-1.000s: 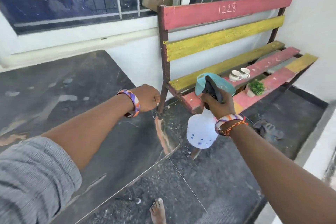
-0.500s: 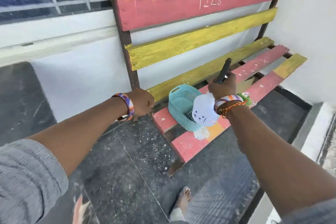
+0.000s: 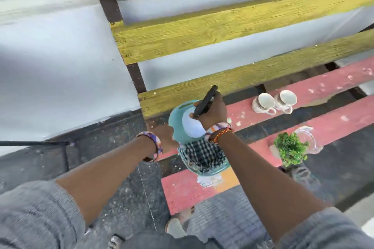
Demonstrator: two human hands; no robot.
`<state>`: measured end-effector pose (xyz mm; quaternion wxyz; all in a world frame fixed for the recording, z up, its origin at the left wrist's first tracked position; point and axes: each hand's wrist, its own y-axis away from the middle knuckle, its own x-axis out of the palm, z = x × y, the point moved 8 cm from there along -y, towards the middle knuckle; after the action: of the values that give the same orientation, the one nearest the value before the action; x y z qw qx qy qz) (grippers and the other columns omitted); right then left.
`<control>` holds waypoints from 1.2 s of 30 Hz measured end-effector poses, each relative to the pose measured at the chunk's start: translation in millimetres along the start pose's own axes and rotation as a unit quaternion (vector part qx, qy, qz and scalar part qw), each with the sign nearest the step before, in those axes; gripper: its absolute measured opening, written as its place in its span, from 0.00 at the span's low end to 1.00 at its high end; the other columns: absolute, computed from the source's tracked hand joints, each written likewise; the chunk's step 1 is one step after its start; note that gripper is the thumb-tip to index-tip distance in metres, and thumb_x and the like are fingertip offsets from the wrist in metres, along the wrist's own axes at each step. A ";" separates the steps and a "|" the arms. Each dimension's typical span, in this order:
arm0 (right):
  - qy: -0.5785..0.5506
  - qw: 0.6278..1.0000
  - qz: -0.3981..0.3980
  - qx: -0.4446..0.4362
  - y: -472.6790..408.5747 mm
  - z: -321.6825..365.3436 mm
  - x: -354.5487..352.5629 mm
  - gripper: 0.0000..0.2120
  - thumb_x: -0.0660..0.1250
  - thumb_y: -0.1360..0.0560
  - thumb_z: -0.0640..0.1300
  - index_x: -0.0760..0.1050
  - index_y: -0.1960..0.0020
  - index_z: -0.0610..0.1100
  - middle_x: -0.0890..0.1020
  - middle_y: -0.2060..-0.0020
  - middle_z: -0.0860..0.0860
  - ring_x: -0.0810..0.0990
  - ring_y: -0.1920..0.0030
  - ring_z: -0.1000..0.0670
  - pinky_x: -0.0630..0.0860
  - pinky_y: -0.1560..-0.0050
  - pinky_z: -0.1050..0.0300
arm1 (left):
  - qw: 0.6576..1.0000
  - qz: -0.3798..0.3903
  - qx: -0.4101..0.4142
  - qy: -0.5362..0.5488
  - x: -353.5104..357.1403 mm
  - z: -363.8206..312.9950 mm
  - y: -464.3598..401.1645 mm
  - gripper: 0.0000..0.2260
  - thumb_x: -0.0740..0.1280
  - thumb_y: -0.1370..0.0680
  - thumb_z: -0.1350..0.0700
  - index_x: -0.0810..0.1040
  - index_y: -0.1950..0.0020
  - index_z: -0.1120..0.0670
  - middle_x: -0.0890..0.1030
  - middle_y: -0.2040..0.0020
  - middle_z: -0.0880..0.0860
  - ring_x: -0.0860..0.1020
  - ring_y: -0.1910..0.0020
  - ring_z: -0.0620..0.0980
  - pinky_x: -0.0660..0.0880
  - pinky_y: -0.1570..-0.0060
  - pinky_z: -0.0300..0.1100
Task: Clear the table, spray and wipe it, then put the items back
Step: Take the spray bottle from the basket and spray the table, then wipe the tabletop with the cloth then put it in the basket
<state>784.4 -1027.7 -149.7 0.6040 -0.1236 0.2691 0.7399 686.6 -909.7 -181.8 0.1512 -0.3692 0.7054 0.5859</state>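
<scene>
bench (image 3: 232,16) slats go pink-red, mustard yellow, yellow, then pink-red on the seat with chipped pale spots, on a dark brown frame; spray bottle (image 3: 192,125) is white with a black trigger; basket (image 3: 202,168) is teal, with a black-and-white checked cloth (image 3: 202,153) in it; two cups (image 3: 265,102) white inside; little plant (image 3: 291,147) bright green; bangles purple, orange and white; sleeves grey

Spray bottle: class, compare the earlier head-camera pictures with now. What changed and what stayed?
The right hand carried the spray bottle from beside the table down into the teal basket on the bench, still gripping it. The left hand moved to the basket's edge.
</scene>
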 end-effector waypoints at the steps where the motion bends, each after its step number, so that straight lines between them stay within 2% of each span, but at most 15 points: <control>1: -0.006 1.000 0.004 0.005 -4.0 -6.3 4.3 0.23 0.75 0.36 0.37 0.67 0.46 0.41 0.83 0.51 0.43 0.81 0.54 0.47 0.75 0.58 0.62 | 1.000 0.008 -0.006 0.000 5.5 -1.5 -6.1 0.15 0.60 0.23 0.49 0.71 0.45 0.60 0.76 0.48 0.59 0.74 0.47 0.57 0.69 0.51 0.45; 4: -0.026 1.000 0.007 0.011 -12.2 -25.7 12.8 0.24 0.76 0.36 0.36 0.67 0.45 0.41 0.84 0.53 0.45 0.82 0.57 0.48 0.74 0.64 0.71 | 0.999 0.037 -0.020 0.006 20.8 -4.0 -17.0 0.10 0.57 0.22 0.49 0.67 0.48 0.55 0.70 0.56 0.53 0.69 0.54 0.52 0.67 0.56 0.43; 7: -0.077 0.997 0.022 0.020 -15.5 -37.5 20.0 0.29 0.77 0.38 0.34 0.66 0.42 0.40 0.84 0.55 0.45 0.83 0.55 0.46 0.81 0.52 0.55 | 0.999 0.044 -0.027 0.007 28.1 -4.9 -18.8 0.10 0.57 0.22 0.48 0.69 0.49 0.55 0.70 0.55 0.53 0.71 0.56 0.51 0.68 0.57 0.42; 8: -0.090 0.996 0.013 0.015 -14.7 -40.5 19.4 0.33 0.77 0.39 0.34 0.65 0.39 0.40 0.82 0.57 0.48 0.82 0.57 0.48 0.80 0.53 0.58 | 0.998 0.047 -0.030 0.011 30.3 -4.3 -18.6 0.13 0.57 0.22 0.49 0.71 0.46 0.57 0.71 0.55 0.53 0.71 0.57 0.52 0.68 0.58 0.42; 12: -0.029 0.998 -0.043 0.028 7.6 -72.5 9.0 0.34 0.76 0.37 0.37 0.59 0.40 0.43 0.70 0.61 0.50 0.71 0.62 0.51 0.65 0.66 0.66 | 0.998 0.051 -0.032 0.018 32.8 -5.2 -20.6 0.14 0.58 0.22 0.49 0.70 0.44 0.59 0.69 0.63 0.50 0.72 0.59 0.51 0.67 0.62 0.42; 15: 0.093 0.980 0.154 0.081 38.3 -111.5 40.5 0.16 0.71 0.31 0.44 0.63 0.56 0.46 0.70 0.67 0.51 0.70 0.67 0.50 0.65 0.63 0.61 | 0.998 0.038 -0.033 0.030 29.0 -7.2 -19.8 0.10 0.58 0.22 0.50 0.67 0.53 0.57 0.66 0.67 0.49 0.70 0.64 0.50 0.64 0.71 0.39; 17: 0.216 0.905 0.361 0.061 64.9 -127.2 73.2 0.16 0.64 0.25 0.48 0.63 0.68 0.44 0.67 0.74 0.50 0.67 0.71 0.50 0.62 0.65 0.60 | 0.996 0.037 -0.044 0.063 31.9 -4.1 -22.0 0.09 0.59 0.22 0.51 0.66 0.54 0.57 0.65 0.67 0.49 0.68 0.65 0.50 0.62 0.71 0.38; 20: 0.326 0.838 0.437 0.018 71.6 -124.1 87.3 0.18 0.57 0.21 0.45 0.68 0.69 0.41 0.70 0.73 0.47 0.67 0.71 0.50 0.62 0.70 0.61 | 0.991 0.049 -0.055 0.113 35.3 -0.5 -25.5 0.04 0.58 0.22 0.55 0.65 0.49 0.54 0.64 0.65 0.48 0.68 0.56 0.51 0.63 0.67 0.36; 23: 0.384 0.821 0.422 0.008 61.9 -119.6 88.1 0.18 0.57 0.22 0.41 0.69 0.70 0.38 0.72 0.72 0.46 0.70 0.67 0.48 0.67 0.68 0.62 | 0.984 0.056 -0.055 0.162 32.0 -2.0 -15.5 0.15 0.58 0.21 0.58 0.67 0.35 0.58 0.75 0.47 0.58 0.74 0.47 0.55 0.73 0.50 0.39; 25: 0.380 0.829 0.409 0.030 59.6 -119.3 82.2 0.19 0.57 0.22 0.41 0.68 0.71 0.39 0.72 0.72 0.45 0.73 0.64 0.46 0.71 0.63 0.59 | 0.985 0.051 -0.059 0.152 32.6 1.4 -7.0 0.12 0.57 0.21 0.60 0.70 0.38 0.57 0.76 0.42 0.62 0.75 0.45 0.54 0.73 0.46 0.32; 28: 0.323 0.875 0.356 0.058 52.2 -110.9 64.4 0.12 0.57 0.21 0.38 0.77 0.46 0.34 0.81 0.50 0.39 0.79 0.47 0.43 0.74 0.45 0.54 | 0.983 -0.003 -0.039 0.179 29.7 10.3 2.9 0.22 0.59 0.22 0.58 0.62 0.29 0.56 0.68 0.29 0.57 0.68 0.32 0.55 0.67 0.36 0.42; 29: 0.269 0.903 0.320 0.102 48.9 -107.9 53.6 0.13 0.56 0.21 0.38 0.75 0.43 0.33 0.80 0.47 0.39 0.78 0.45 0.43 0.72 0.45 0.55 | 0.981 -0.016 -0.037 0.190 28.5 14.7 9.4 0.23 0.60 0.23 0.58 0.61 0.28 0.56 0.66 0.28 0.57 0.67 0.31 0.55 0.67 0.36 0.43; 31: 0.150 0.943 0.253 0.153 43.8 -95.2 33.5 0.13 0.57 0.21 0.38 0.75 0.54 0.30 0.78 0.58 0.41 0.75 0.54 0.46 0.68 0.58 0.58 | 0.975 -0.021 -0.038 0.220 30.3 24.5 22.1 0.24 0.61 0.23 0.57 0.61 0.28 0.57 0.65 0.27 0.56 0.67 0.31 0.54 0.67 0.36 0.42; 33: 0.036 0.961 0.184 0.202 45.8 -77.9 15.3 0.14 0.58 0.22 0.41 0.70 0.66 0.41 0.72 0.66 0.47 0.69 0.63 0.48 0.64 0.64 0.58 | 0.963 -0.019 -0.016 0.267 32.6 29.4 33.5 0.26 0.64 0.24 0.55 0.61 0.28 0.57 0.65 0.27 0.56 0.68 0.31 0.53 0.66 0.33 0.44; 36: -0.116 0.954 0.176 0.214 69.8 -31.5 15.9 0.13 0.59 0.23 0.44 0.72 0.65 0.44 0.77 0.71 0.48 0.72 0.68 0.49 0.65 0.65 0.60 | 0.931 -0.031 0.068 0.357 26.9 19.8 63.3 0.25 0.71 0.28 0.54 0.69 0.33 0.55 0.72 0.32 0.54 0.72 0.37 0.48 0.67 0.36 0.41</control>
<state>709.1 -1040.6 -166.4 0.5040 0.1449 0.3666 0.7685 619.7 -897.8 -159.2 -0.0682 -0.5644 0.7391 0.3614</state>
